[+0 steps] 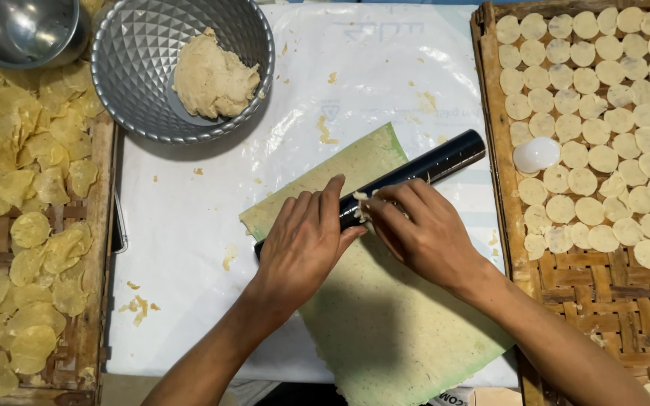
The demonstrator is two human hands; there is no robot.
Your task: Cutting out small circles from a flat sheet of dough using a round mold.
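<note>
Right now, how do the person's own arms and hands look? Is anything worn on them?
Both forearms are bare up to the bottom edge of the picture: no sleeves show. The left hand and the right hand wear no gloves, and no ring, watch or bracelet is visible. Small pale bits of dough stick to the right hand's fingertips.

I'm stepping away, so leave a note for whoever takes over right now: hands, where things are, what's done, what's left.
Left hand lies flat on the dark roller. Right hand fingers pinch dough bits off it.
The roller lies across a thin green-edged dough sheet on the plastic sheet.
Done: right tray is partly filled with cut rounds.
Left: the sheet is uncut; a dough lump sits in the bowl.
</note>
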